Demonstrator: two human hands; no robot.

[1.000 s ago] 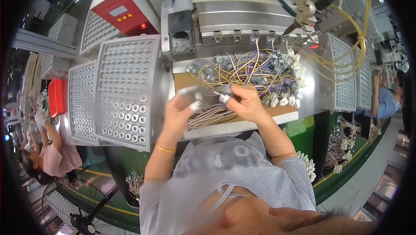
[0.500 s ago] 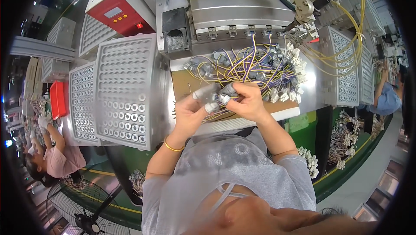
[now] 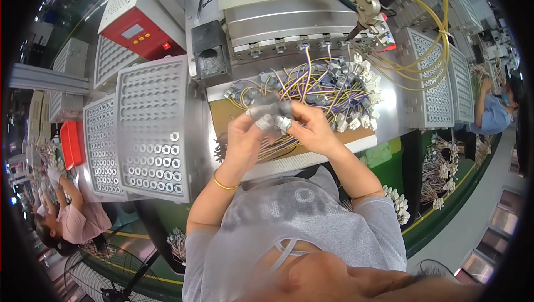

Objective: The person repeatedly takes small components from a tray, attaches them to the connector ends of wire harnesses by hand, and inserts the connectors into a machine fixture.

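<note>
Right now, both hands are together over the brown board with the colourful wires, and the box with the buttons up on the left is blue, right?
Not quite: the box with the buttons is red, not blue, as the head view shows. The rest holds: the left hand and right hand are together over the brown board, beside the colourful wires.
</note>
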